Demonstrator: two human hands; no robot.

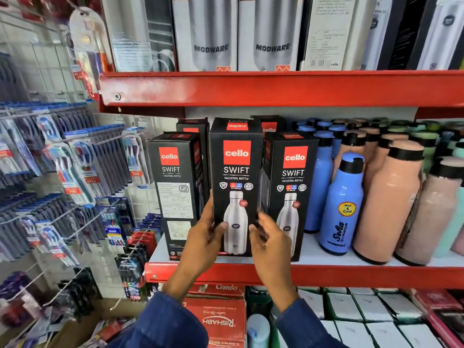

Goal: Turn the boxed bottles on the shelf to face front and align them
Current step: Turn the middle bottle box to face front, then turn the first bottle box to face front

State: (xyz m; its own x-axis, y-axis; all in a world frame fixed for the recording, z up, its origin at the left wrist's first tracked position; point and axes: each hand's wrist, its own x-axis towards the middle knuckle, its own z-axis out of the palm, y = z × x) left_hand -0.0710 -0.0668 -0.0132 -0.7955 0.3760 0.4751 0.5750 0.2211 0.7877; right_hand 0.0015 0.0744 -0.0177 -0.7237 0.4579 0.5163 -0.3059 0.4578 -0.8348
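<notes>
Three black "cello SWIFT" bottle boxes stand at the front of the white shelf [326,257]. The middle box [236,172] shows its bottle picture to the front. My left hand [204,237] grips its lower left edge and my right hand [270,234] its lower right edge. The right box [292,187] also faces front, set slightly further back. The left box [175,192] shows a side panel of printed text. More cello boxes [270,125] stand behind, mostly hidden.
Blue bottles [342,204] and peach bottles [388,202] crowd the shelf right of the boxes. A red shelf lip [351,275] runs below. MODWARE boxes [211,33] fill the shelf above. Toothbrush packs [75,172] hang on pegs at left. Red cartons [218,317] sit below.
</notes>
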